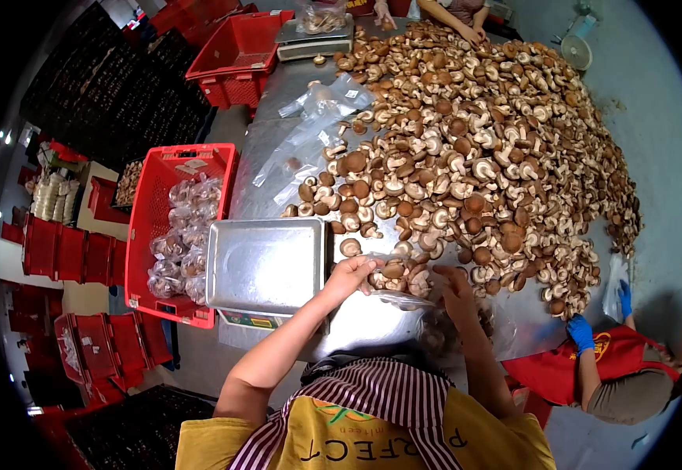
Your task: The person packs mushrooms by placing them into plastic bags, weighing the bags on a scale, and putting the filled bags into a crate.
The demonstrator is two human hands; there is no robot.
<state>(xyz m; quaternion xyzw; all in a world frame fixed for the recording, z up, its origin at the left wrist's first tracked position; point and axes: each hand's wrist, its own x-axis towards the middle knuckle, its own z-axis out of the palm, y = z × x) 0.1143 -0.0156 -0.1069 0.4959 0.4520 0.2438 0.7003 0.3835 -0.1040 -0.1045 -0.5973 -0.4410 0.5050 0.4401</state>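
Near the table edge in front of me, a clear plastic bag (403, 300) with shiitake mushrooms in it lies between my hands. My left hand (351, 276) is closed on the bag's left edge, thumb and fingers pinched together. On the other side, my right hand (456, 294) has its fingers bent at the bag's right edge; its grip is partly hidden. More bagged mushrooms (435, 333) sit below my right wrist. A large heap of loose shiitake mushrooms (474, 164) spreads just beyond the bag. To the left of my left hand stands a scale with a metal pan (266, 262).
A red crate (229, 188) of bagged mushrooms stands left of the scale. Flat plastic bags (302, 149) lie on the table (258, 168). Another scale (315, 48) and red crate (235, 47) are farther back. At right, a co-worker's blue-gloved hand (581, 333) reaches the heap; other people's hands (472, 33) are opposite.
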